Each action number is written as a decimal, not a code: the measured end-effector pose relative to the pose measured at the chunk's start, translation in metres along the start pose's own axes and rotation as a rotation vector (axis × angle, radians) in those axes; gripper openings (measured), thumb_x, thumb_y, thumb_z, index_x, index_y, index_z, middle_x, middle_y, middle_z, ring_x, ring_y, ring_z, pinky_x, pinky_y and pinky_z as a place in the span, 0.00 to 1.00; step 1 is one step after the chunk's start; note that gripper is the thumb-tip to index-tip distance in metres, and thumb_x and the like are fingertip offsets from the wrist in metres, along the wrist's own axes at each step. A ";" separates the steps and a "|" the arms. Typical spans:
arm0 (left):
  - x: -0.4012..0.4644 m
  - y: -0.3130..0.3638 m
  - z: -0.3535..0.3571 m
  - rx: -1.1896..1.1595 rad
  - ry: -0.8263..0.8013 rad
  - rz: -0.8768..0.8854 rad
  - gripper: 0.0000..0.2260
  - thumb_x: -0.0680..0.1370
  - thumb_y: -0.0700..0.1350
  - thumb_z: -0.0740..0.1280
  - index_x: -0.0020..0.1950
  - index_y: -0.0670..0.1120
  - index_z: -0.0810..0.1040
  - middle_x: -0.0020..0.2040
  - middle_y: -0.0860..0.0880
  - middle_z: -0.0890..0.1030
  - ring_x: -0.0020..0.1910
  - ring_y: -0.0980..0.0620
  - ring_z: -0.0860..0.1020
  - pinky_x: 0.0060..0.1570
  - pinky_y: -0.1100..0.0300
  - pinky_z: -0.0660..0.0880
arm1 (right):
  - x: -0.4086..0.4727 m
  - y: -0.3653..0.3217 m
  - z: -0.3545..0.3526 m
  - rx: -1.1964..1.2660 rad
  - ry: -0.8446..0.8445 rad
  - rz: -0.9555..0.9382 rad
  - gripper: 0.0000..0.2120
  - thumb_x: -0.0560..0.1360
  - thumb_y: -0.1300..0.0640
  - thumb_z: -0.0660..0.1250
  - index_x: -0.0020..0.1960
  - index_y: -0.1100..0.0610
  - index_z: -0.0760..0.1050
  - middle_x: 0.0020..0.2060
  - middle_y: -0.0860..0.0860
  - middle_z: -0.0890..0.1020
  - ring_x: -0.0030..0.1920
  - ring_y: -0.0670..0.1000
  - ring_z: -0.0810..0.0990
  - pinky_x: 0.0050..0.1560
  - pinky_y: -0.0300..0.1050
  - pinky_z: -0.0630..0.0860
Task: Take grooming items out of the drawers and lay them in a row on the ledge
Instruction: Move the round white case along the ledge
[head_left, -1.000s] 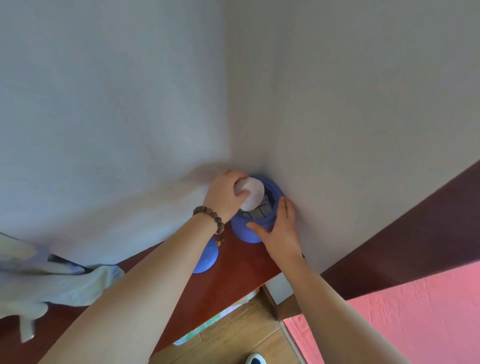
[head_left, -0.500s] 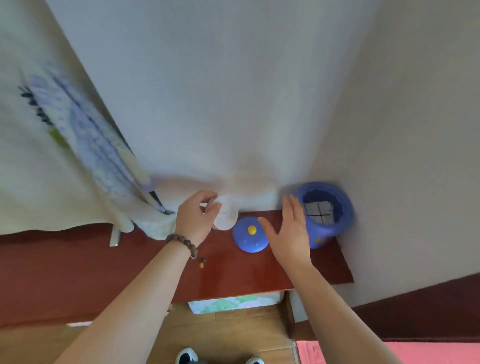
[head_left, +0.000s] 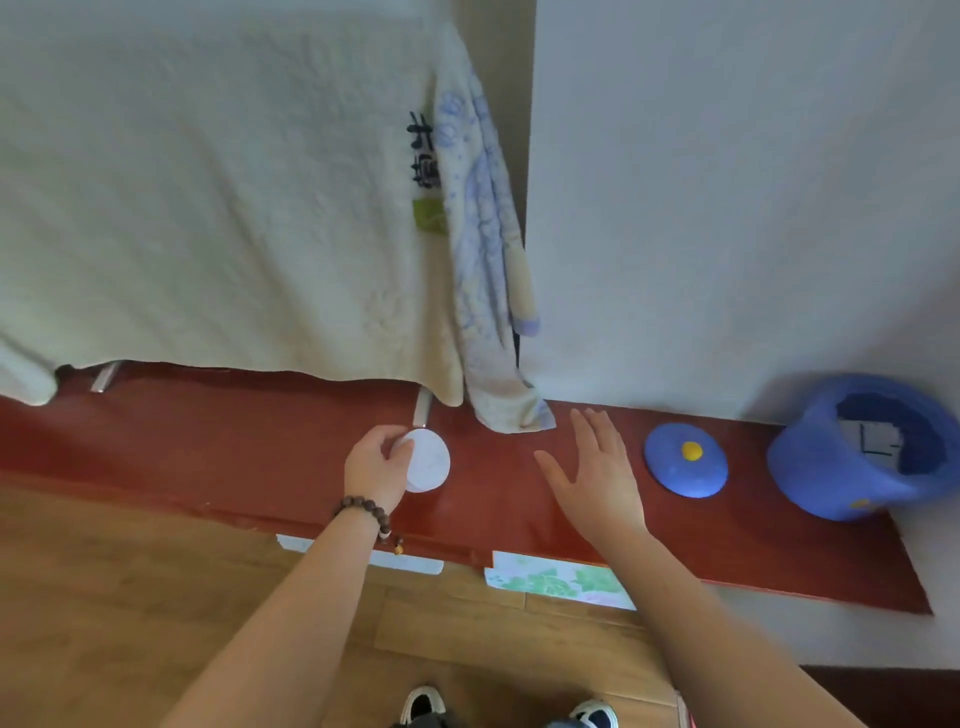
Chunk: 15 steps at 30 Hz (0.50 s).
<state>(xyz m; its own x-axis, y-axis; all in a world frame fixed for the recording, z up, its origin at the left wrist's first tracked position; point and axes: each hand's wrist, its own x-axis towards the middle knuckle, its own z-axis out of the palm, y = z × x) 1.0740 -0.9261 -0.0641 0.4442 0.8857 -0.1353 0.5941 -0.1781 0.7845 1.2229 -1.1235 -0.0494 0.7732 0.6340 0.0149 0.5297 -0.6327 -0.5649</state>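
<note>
My left hand (head_left: 375, 464) grips a round white disc-shaped item (head_left: 428, 460) and holds it low over the red-brown ledge (head_left: 249, 447), near its middle. My right hand (head_left: 597, 473) hovers flat over the ledge to the right of it, fingers spread, holding nothing. Further right a blue lid with a yellow knob (head_left: 685, 460) lies on the ledge. A blue pot (head_left: 857, 447) stands open in the corner at the far right, with a white item showing inside it.
Pale towels (head_left: 234, 197) hang over the back of the ledge on the left, and a blue-patterned cloth (head_left: 488, 270) drapes down onto it. A white wall rises behind the right half. Wooden floor and my shoes (head_left: 426, 701) lie below.
My left hand has carried the white disc out of the blue pot and leftwards along the ledge. My right hand has let go of the pot and followed left. The view has swung left.
</note>
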 end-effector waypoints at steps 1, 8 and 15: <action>0.005 -0.009 -0.008 0.000 -0.006 -0.008 0.09 0.78 0.41 0.65 0.57 0.44 0.79 0.55 0.46 0.81 0.51 0.51 0.75 0.49 0.59 0.70 | -0.002 -0.010 0.009 -0.007 -0.011 0.004 0.33 0.77 0.42 0.61 0.75 0.58 0.59 0.75 0.55 0.60 0.77 0.53 0.52 0.75 0.50 0.54; 0.036 -0.048 -0.042 0.077 -0.119 -0.017 0.13 0.80 0.42 0.61 0.63 0.42 0.76 0.62 0.44 0.78 0.61 0.45 0.75 0.58 0.57 0.71 | -0.013 -0.073 0.063 -0.005 -0.015 0.065 0.32 0.77 0.42 0.61 0.74 0.57 0.61 0.73 0.54 0.63 0.75 0.54 0.57 0.72 0.53 0.62; 0.036 -0.072 -0.050 0.406 -0.414 0.137 0.44 0.69 0.52 0.76 0.76 0.46 0.55 0.73 0.46 0.57 0.70 0.45 0.63 0.66 0.52 0.69 | -0.022 -0.098 0.084 -0.020 0.007 0.105 0.31 0.77 0.43 0.62 0.74 0.57 0.62 0.74 0.53 0.63 0.75 0.53 0.56 0.73 0.51 0.59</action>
<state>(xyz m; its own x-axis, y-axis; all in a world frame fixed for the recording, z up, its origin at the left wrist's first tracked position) 1.0143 -0.8597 -0.0950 0.7109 0.6165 -0.3384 0.6856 -0.5004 0.5286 1.1252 -1.0381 -0.0640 0.8274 0.5603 -0.0376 0.4523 -0.7045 -0.5469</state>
